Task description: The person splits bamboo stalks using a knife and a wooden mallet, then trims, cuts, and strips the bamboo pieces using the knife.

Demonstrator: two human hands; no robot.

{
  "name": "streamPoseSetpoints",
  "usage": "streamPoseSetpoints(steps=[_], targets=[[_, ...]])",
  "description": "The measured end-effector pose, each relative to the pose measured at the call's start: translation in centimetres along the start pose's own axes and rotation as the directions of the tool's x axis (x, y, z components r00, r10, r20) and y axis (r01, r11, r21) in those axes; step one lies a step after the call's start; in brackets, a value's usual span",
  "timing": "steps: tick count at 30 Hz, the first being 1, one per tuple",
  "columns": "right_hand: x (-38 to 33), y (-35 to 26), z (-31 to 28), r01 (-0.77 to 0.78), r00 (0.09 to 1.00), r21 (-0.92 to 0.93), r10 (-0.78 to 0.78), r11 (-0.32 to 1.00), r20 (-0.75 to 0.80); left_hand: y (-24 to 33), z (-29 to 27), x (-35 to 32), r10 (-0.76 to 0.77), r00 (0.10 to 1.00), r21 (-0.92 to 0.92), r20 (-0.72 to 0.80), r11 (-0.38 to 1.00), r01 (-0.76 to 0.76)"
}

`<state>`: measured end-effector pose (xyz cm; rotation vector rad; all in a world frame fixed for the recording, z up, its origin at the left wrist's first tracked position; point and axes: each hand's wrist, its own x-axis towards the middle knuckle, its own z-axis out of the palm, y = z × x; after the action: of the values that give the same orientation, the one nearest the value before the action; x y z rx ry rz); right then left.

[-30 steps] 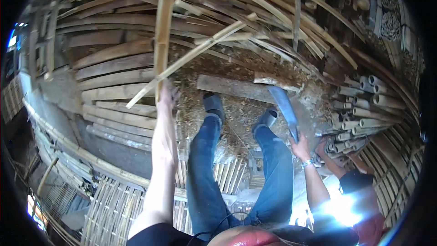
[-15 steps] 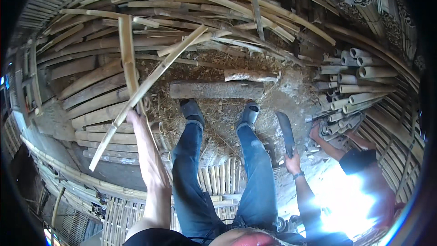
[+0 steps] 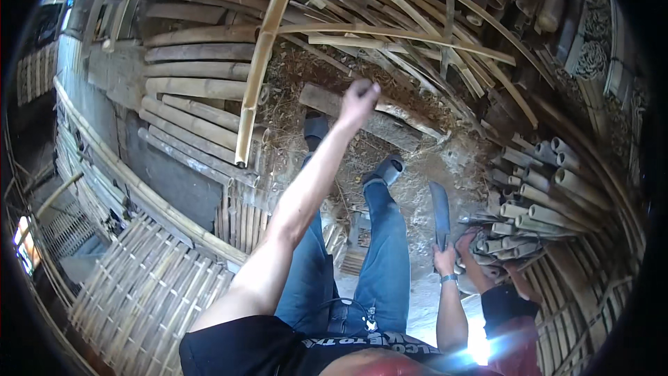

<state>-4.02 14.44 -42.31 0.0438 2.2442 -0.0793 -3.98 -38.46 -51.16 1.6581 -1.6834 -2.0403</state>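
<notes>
My left hand [image 3: 358,106] is stretched out over the wooden block [image 3: 320,99] on the ground, its fingers curled and slightly blurred, with nothing visible in them. A split bamboo strip [image 3: 260,73] lies to the left of that hand, its near end over the bamboo poles. Another long bamboo strip [image 3: 396,36] lies beyond the hand, running off to the right. Down at the right, my right hand [image 3: 444,260] grips a machete [image 3: 440,210] by its handle, the broad dark blade pointing away from me. A wristband sits on that arm.
Bamboo poles [image 3: 198,69] are stacked at the left. Cut bamboo tubes [image 3: 550,188] pile up at the right, close to another person [image 3: 511,306]. A pale split log [image 3: 414,120] lies against the block. Slatted bamboo platform [image 3: 149,278] stands at the lower left.
My left hand has let go of the bamboo strips and swung right and forward over the block. The strips now lie apart. My view has turned left; the machete stays in my right hand.
</notes>
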Motion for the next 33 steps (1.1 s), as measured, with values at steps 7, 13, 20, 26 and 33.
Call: streamPoseSetpoints(steps=[7,13,20,26,33], targets=[[2.3,-4.5,-1.3,0.0,1.0,-0.02,-0.001,1.0,-0.011,-17.0,-11.1,1.6,-0.06,0.987,0.086,-0.146,0.994,0.073],[6.8,-0.5,6.1,0.198,0.973,-0.036,-0.201,0.98,-0.116,-25.9,-32.1,18.3,0.022,0.815,0.166,-0.579,0.982,0.092],[5.7,-4.3,8.4,-0.263,0.954,0.089,0.245,0.961,0.17,-26.1,-40.8,36.1,0.329,0.84,0.762,-0.432,0.631,0.145],[3.2,-4.9,8.8,-0.281,0.951,-0.022,0.281,0.96,0.125,-27.9,-36.9,32.1,0.283,0.903,0.794,-0.325,0.6,0.098],[0.7,-7.1,7.6,0.037,0.961,-0.328,-0.124,0.944,-0.248,-17.1,-40.3,12.0,0.447,0.86,0.817,-0.247,0.573,-0.063]])
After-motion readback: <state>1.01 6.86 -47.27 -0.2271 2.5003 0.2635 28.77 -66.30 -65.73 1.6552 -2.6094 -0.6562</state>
